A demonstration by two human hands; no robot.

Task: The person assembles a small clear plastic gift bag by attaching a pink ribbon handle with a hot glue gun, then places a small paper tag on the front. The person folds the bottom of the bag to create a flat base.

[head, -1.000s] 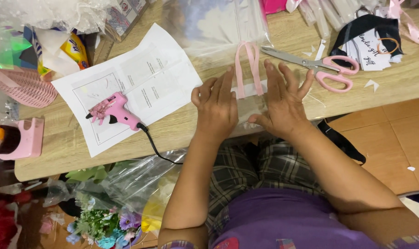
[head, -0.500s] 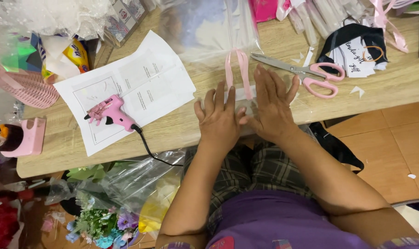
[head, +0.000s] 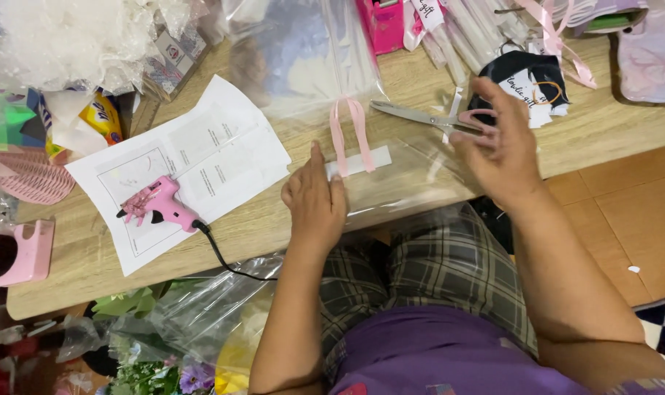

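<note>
Wood makes the big table (head: 610,132), and it is crowded with stuff from end to end. A large clear plastic bag (head: 310,58) lies across the middle of it, and its near part (head: 413,183) hangs toward the table edge. That plastic is slippery, so I think it could slide off toward the person's lap if the hold lets go. To the left lies a white paper sheet (head: 215,146), and a pink glue gun (head: 157,205) rests on it with its black cord (head: 223,256) dropping over the edge. If a knee or an arm catches that cord, the gun could be pulled down, and its tip may be hot. The left hand (head: 314,201) lies flat with fingers together, pressing down on the plastic and touching the end of a white strip (head: 361,161); it grips nothing. The right hand (head: 497,143) hovers with fingers spread wide, holding nothing, just over the pink handles of the scissors (head: 427,117). The blades point left toward the bag, so a quick grab could poke the plastic. A thin pink ribbon (head: 350,135) crosses the white strip. It is light and loose, so a small bump could shift it out of line.
</note>
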